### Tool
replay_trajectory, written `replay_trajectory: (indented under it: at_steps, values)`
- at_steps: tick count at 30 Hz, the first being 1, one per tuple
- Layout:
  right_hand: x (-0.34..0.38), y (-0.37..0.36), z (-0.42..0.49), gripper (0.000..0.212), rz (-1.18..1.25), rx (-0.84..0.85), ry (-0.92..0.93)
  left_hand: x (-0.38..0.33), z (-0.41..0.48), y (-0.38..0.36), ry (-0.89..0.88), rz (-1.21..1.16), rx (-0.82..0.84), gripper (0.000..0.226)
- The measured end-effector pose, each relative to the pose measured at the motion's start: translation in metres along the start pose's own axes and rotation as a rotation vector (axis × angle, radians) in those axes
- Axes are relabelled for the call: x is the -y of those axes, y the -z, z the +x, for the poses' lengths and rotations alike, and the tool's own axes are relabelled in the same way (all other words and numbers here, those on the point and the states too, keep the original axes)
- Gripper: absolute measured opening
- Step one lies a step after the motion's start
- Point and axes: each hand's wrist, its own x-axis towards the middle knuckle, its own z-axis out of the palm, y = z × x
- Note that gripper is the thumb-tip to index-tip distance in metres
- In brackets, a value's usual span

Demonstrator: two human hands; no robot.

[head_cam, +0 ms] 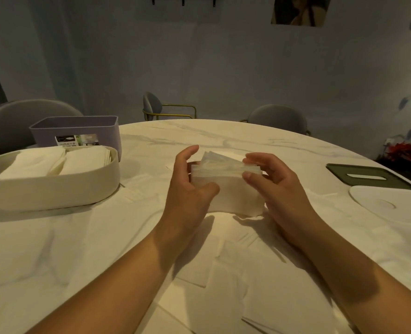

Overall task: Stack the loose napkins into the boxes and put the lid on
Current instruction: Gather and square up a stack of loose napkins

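Where left hand grips napkin stack, lower-left corner hidden.

At frame left a cream oval box is sitting before a purple rectangular box, at right a green slotted lid behind a white oval lid.
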Motion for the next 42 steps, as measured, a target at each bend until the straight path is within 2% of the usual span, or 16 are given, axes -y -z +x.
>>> replay_trajectory:
  at_steps: [3, 10, 13, 16, 18, 20, 23, 25, 26, 33, 38, 42]
  values:
    - [-0.002, 0.001, 0.002, 0.010, 0.029, -0.075, -0.013, 0.002, 0.002, 0.003, -0.041, 0.036, 0.000, 0.059]
    - [-0.001, 0.006, 0.006, 0.018, 0.042, -0.104, -0.121, 0.003, 0.003, 0.005, -0.009, 0.028, 0.010, 0.062]
    - [-0.001, 0.011, 0.007, 0.017, -0.026, -0.093, -0.143, 0.003, 0.003, 0.006, 0.011, 0.005, 0.027, 0.061]
    - [0.001, 0.013, 0.009, 0.005, -0.048, -0.066, -0.098, 0.004, 0.004, 0.007, 0.036, -0.007, 0.041, 0.064]
    - [0.000, 0.014, 0.008, 0.028, -0.079, 0.017, -0.092, 0.005, 0.005, 0.008, 0.054, -0.004, 0.043, 0.064]
    - [-0.003, 0.012, 0.005, 0.035, -0.159, 0.080, -0.027, 0.005, 0.006, 0.008, 0.038, 0.013, 0.041, 0.060]
    - [-0.006, 0.009, 0.003, 0.025, -0.236, 0.117, 0.107, 0.007, 0.009, 0.009, 0.010, 0.029, 0.022, 0.038]
    - [-0.004, 0.007, 0.001, 0.027, -0.260, 0.119, 0.168, 0.006, 0.010, 0.010, 0.079, -0.046, -0.006, 0.014]
    - [-0.003, 0.006, 0.001, 0.029, -0.265, 0.125, 0.195, 0.005, 0.010, 0.010, 0.120, -0.085, -0.010, 0.009]
    - [0.001, 0.003, 0.000, 0.024, -0.238, 0.081, 0.242, 0.001, 0.008, 0.010, 0.147, -0.128, -0.075, 0.021]
    - [0.001, 0.004, 0.004, 0.019, -0.203, 0.018, 0.136, 0.002, 0.007, 0.009, 0.239, -0.204, -0.104, 0.018]
    - [-0.003, 0.006, 0.006, 0.009, -0.154, 0.042, 0.006, 0.005, 0.007, 0.009, 0.250, -0.172, -0.119, 0.017]
